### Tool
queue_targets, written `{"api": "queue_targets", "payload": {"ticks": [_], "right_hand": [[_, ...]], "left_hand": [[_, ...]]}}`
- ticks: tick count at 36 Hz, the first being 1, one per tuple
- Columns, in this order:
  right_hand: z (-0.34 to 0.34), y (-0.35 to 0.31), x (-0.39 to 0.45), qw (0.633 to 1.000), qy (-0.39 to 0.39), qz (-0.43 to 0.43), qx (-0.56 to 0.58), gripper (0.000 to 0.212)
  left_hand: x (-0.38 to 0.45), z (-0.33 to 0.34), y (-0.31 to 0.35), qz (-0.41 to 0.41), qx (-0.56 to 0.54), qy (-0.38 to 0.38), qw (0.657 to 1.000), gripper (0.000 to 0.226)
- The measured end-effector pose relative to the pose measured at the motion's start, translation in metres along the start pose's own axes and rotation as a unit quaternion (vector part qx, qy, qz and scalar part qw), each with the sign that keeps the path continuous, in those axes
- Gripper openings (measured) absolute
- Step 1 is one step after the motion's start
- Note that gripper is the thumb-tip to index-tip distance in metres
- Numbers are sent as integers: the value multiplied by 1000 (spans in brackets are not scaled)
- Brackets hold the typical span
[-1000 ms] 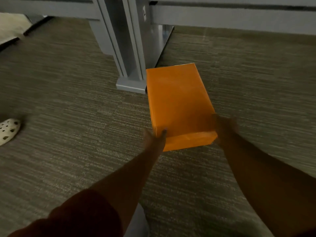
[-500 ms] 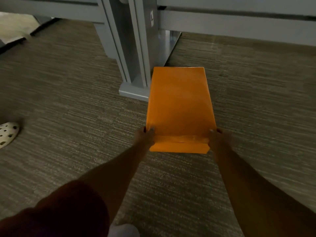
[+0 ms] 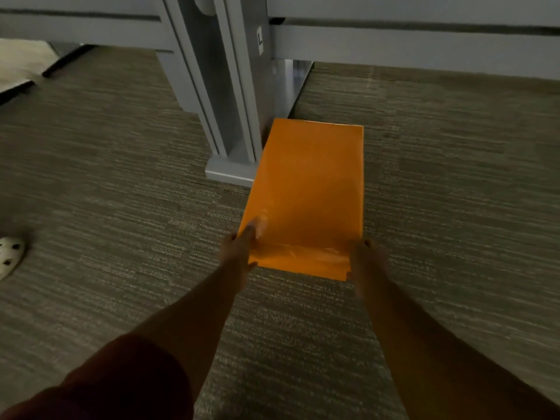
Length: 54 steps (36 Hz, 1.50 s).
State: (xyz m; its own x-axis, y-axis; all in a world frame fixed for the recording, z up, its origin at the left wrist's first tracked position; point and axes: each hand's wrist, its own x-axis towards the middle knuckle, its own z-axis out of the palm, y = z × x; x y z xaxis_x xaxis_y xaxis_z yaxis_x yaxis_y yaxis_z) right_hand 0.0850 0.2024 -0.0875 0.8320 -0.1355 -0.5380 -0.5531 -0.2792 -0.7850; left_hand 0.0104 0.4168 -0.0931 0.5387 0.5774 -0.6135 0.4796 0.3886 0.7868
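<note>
An orange box [image 3: 309, 189], long and flat-topped, is held out in front of me above the carpet. My left hand [image 3: 239, 250] grips its near left corner, thumb lying on the top face. My right hand [image 3: 365, 257] grips the near right corner, with the fingers under or behind the box and mostly hidden. The box's far end points toward the grey frame post.
A grey metal frame post with a foot plate [image 3: 230, 174] stands just left of the box's far end, with grey rails [image 3: 409, 40] running along the back. A white perforated shoe [image 3: 9, 256] lies on the striped carpet at far left.
The box has turned from slanting left to pointing nearly straight ahead and now looks flatter. Both hands stayed on its near corners; the left thumb now lies on the top face.
</note>
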Motion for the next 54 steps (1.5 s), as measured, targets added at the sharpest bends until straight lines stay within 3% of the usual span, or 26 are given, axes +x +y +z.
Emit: {"api": "queue_targets", "payload": {"ticks": [2,4,7,12,21,23,27,30,35,42,54], "right_hand": [[2,-1,0,998,-25,37,55,44],[5,-2,2,993,-43,58,96,45],[9,-2,9,993,-37,39,103,41],[21,-12,21,997,-29,8,72,53],[43,-13,23,998,-50,-31,6,65],[43,-18,25,998,-58,-27,23,62],[39,-27,28,998,-45,-24,36,50],[39,-40,34,997,-64,-8,33,58],[44,-48,42,992,-112,26,44,68],[47,-47,50,994,-107,14,31,70],[47,-43,41,995,-92,-31,-25,71]], "left_hand": [[-1,5,-5,-33,-37,-49,998,66],[0,11,-8,-43,-62,-50,996,67],[7,15,-4,-17,-82,-25,996,55],[21,16,14,36,-94,-24,995,45],[49,2,29,26,-67,20,997,12],[51,2,29,17,-53,20,998,19],[51,5,39,2,-30,30,999,56],[50,9,46,22,-22,16,999,69],[54,11,51,101,36,12,994,54],[63,15,58,134,108,50,984,50],[52,11,47,180,111,39,977,49]]}}
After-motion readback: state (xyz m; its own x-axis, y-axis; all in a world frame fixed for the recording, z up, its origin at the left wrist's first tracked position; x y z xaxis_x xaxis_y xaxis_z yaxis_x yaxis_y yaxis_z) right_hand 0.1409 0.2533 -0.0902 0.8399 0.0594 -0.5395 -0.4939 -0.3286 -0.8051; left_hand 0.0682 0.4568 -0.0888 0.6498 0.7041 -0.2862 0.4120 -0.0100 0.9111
